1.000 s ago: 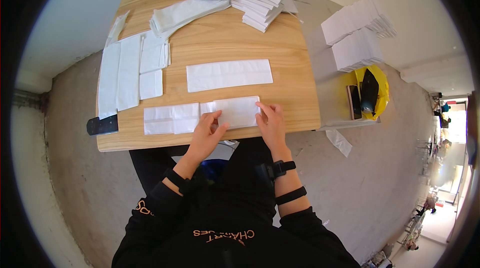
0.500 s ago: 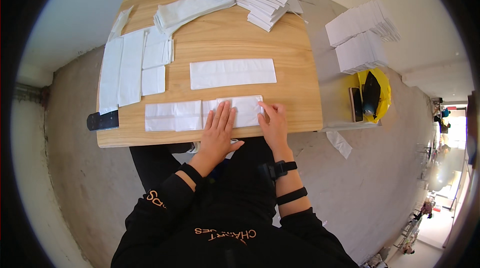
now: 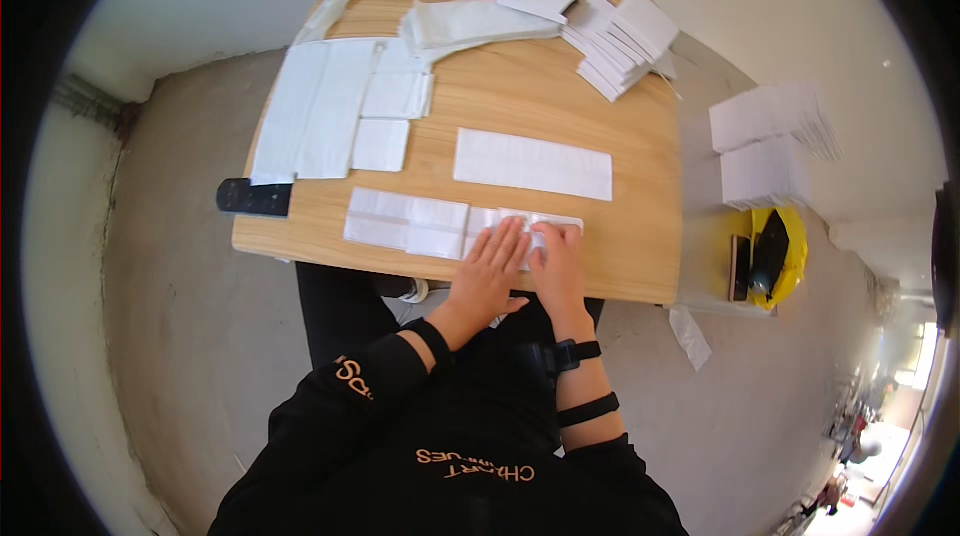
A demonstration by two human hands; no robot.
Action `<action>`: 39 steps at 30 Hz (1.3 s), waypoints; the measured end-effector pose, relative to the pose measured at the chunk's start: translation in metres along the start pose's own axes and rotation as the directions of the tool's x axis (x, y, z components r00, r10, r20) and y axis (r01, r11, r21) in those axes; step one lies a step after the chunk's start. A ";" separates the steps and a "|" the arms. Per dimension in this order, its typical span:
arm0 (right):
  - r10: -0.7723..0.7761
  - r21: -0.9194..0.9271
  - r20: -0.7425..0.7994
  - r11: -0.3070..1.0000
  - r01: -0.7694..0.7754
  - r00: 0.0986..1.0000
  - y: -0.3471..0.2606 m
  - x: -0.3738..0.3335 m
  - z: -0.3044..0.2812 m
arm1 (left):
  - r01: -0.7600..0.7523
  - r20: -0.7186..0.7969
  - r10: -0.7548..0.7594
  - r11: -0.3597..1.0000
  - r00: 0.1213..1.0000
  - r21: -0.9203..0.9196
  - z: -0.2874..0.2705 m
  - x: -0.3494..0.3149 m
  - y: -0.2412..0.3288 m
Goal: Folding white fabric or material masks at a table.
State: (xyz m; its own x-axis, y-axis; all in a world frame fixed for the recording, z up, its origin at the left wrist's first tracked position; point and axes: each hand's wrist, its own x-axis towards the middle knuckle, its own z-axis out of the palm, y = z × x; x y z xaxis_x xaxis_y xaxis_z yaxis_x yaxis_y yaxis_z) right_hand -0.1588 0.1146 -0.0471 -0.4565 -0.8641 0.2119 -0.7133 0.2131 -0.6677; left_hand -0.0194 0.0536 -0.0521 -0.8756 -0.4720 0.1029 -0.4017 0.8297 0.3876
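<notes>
A long, thin white folded sheet [image 3: 405,224] lies along the near edge of the table, overlapping layers showing along its length. My left hand [image 3: 485,276] rests flat on its right half, fingers stretched out and close together. Right beside it, my right hand [image 3: 560,264] has bent fingers and thumb closed on the top layer near the right end. My fingers hide part of the sheet there. Just beyond lies a second long white sheet [image 3: 533,164], flat and untouched.
White folded sheets [image 3: 325,106] lie at the table's left, beside a dark flat object [image 3: 255,198]. Farther back are a white bundle [image 3: 480,24] and fanned white envelopes [image 3: 620,36]. On the right stand white stacks [image 3: 765,171], a phone [image 3: 739,268] and a yellow bag [image 3: 790,261].
My right hand has moved from the sheet's right edge inward, close against my left hand. The left hand stays flat on the sheet. The whole view has shifted and turned slightly.
</notes>
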 end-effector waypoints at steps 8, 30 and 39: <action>0.043 -0.114 0.078 0.993 -0.034 0.996 0.001 0.003 0.001 | 0.264 -0.356 -0.282 0.959 0.891 -0.099 -0.044 -0.030 -0.057; 0.242 0.904 0.212 0.321 -0.284 0.947 -0.116 -0.011 0.001 | 0.048 -0.510 -0.360 0.849 0.781 -0.525 -0.104 -0.020 -0.018; 0.610 0.895 0.251 0.150 -0.421 0.752 -0.085 0.002 -0.023 | -0.149 -0.446 -0.061 0.894 0.893 -0.422 -0.084 -0.013 0.009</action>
State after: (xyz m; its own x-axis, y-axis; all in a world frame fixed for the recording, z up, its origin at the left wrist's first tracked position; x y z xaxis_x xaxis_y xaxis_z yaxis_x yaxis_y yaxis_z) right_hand -0.1111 0.1050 0.0265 -0.6445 -0.6343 -0.4269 0.5606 -0.0124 -0.8280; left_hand 0.0109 0.0422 0.0274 -0.6374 -0.6052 0.4769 -0.1150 0.6867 0.7178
